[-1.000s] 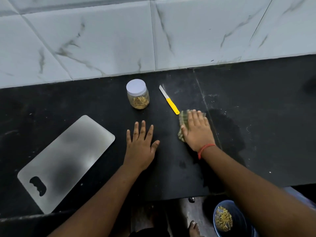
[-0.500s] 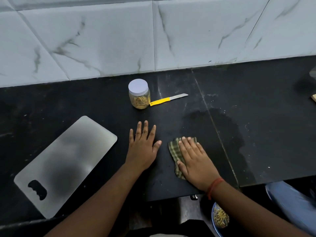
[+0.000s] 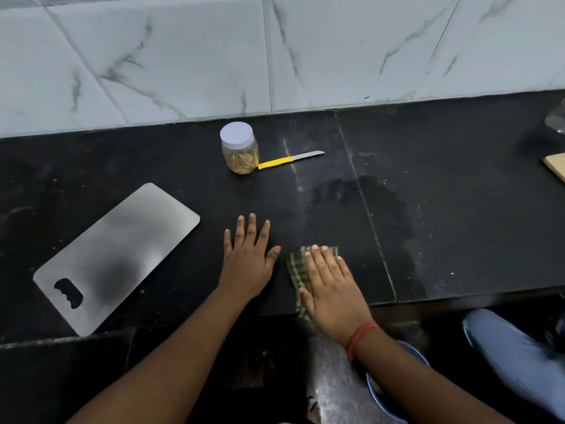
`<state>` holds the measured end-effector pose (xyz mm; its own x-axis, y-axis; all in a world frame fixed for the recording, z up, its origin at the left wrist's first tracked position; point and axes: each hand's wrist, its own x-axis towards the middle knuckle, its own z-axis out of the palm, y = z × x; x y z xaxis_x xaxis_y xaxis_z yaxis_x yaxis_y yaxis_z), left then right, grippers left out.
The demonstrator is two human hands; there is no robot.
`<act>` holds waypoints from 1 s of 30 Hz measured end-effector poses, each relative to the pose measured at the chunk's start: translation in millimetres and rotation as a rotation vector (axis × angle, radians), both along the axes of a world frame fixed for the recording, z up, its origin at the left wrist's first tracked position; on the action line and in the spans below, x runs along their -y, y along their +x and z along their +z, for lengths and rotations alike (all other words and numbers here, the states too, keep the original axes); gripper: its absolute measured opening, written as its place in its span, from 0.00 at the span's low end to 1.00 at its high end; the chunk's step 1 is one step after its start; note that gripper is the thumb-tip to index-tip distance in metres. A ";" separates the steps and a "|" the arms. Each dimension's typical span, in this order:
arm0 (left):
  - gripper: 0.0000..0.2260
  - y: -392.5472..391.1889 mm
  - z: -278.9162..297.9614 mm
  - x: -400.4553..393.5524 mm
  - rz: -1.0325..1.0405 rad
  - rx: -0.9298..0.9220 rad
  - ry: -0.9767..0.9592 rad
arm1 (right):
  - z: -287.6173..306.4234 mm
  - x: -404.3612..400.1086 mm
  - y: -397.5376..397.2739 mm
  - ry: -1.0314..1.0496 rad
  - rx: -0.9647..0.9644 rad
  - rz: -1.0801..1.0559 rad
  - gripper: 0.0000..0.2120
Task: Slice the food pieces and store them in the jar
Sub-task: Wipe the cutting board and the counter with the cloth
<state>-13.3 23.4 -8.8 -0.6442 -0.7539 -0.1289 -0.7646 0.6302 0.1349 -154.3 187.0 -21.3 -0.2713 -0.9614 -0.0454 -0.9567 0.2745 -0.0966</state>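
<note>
A clear jar (image 3: 240, 148) with a white lid stands on the black counter (image 3: 443, 209), holding yellowish food pieces. A knife (image 3: 290, 160) with a yellow handle lies right beside it, blade pointing right. A steel cutting board (image 3: 116, 255) lies at the left. My left hand (image 3: 247, 258) rests flat on the counter, fingers spread. My right hand (image 3: 330, 286) presses flat on a green checked cloth (image 3: 296, 270) near the counter's front edge.
A damp wiped patch (image 3: 360, 197) darkens the counter beyond the cloth. A blue bowl (image 3: 397, 390) with food sits below the counter edge under my right arm. A wooden board corner (image 3: 555, 168) shows at the far right. Blue-clad leg (image 3: 513, 359) at lower right.
My right hand has dragged the cloth from beside the knife back toward the front edge. The knife has swung round, its handle now against the jar. My left hand stayed put.
</note>
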 end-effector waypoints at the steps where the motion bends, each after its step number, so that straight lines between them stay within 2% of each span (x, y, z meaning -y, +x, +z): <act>1: 0.33 1.2 0.7 -4.5 0.008 -0.002 0.005 | -0.1 -1.2 1.1 -0.005 -0.002 0.023 0.32; 4: 0.31 7.3 1.8 -13.2 0.031 -0.006 0.014 | 2.6 2.7 1.4 -0.053 0.037 -0.211 0.32; 8: 0.33 23.8 1.3 -14.5 0.060 0.000 0.001 | -2.4 9.8 16.5 -0.045 0.016 0.041 0.32; 11: 0.32 31.9 2.6 -10.7 0.097 -0.006 -0.002 | 0.2 27.5 12.8 -0.061 0.038 -0.155 0.33; 14: 0.34 36.6 3.8 -2.4 0.085 0.000 -0.016 | -1.9 52.0 11.0 -0.014 0.002 0.040 0.33; 15: 0.35 37.0 3.3 3.7 0.087 -0.001 -0.012 | -1.3 64.9 3.0 -0.010 -0.005 0.031 0.32; 17: 0.35 36.2 2.7 16.1 0.095 -0.007 -0.011 | 1.5 93.0 -16.0 -0.037 0.023 -0.149 0.33; 18: 0.35 36.3 2.2 21.6 0.094 -0.009 -0.014 | 2.7 104.8 -20.7 -0.035 0.023 -0.170 0.33; 21: 0.34 34.4 -0.1 38.6 0.065 -0.008 -0.023 | 1.5 130.7 -25.3 -0.009 -0.001 0.015 0.33; 25: 0.33 24.6 -6.6 67.6 0.032 -0.019 -0.027 | 4.1 175.7 -35.7 -0.044 0.038 -0.282 0.33; 28: 0.33 18.3 -9.7 85.7 -0.009 -0.007 -0.048 | 2.0 194.4 -41.1 -0.006 -0.003 -0.096 0.33; 30: 0.33 15.5 -12.3 96.6 -0.012 -0.005 -0.060 | 2.3 201.3 -50.3 -0.037 0.013 -0.201 0.33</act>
